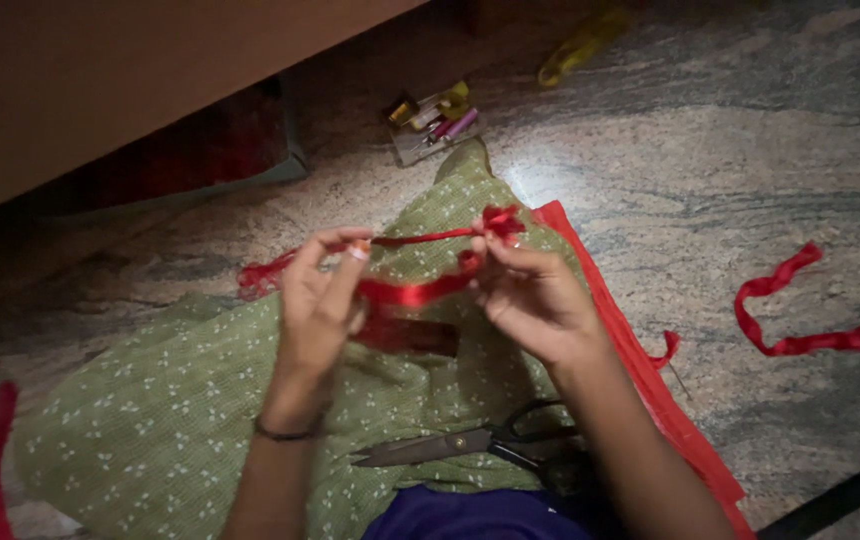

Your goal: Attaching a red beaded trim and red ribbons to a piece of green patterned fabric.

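Red satin ribbon (420, 290), looped, stretched taut above green dotted cloth.

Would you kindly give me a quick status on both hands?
Left hand and right hand pinch red ribbon taut between them. Scissors idle on green cloth.

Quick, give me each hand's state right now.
Left hand: closed, pinching the red ribbon.
Right hand: closed, pinching the same ribbon at its gathered end.

A speckled stone floor (710, 170) catches a bright patch of light near the middle, while a brown wooden furniture panel (100, 70) stands at upper left, shadowed beneath.
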